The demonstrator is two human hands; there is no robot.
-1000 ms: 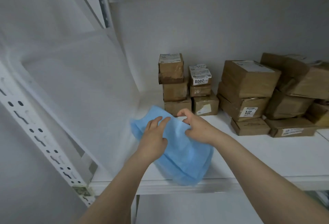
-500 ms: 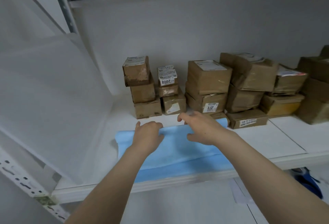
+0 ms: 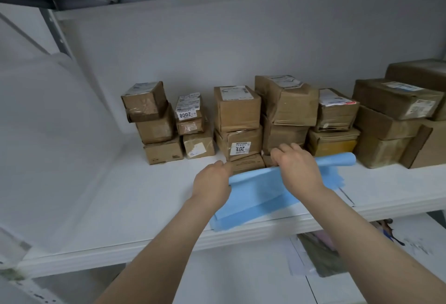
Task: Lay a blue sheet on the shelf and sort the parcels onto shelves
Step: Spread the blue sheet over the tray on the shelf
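The blue sheet [image 3: 260, 197] lies at the near edge of the white shelf [image 3: 144, 202], still partly folded, with its near layers reaching the shelf's front lip. Its far edge is raised in a long fold that runs to the right, in front of the stacked brown parcels [image 3: 237, 110]. The left hand [image 3: 212, 183] has its fingers curled round the left end of that fold. The right hand [image 3: 295, 167] is curled over the fold further right, gripping it from above, so both hands have hold of the sheet.

Half a second ago the sheet lay flatter under both hands, and its left end reached past the leftmost stack. Now it sits further right: it starts below the parcel labelled 201 [image 3: 239, 143], and the shelf in front of the parcel labelled 2008 [image 3: 189, 113] is bare white.
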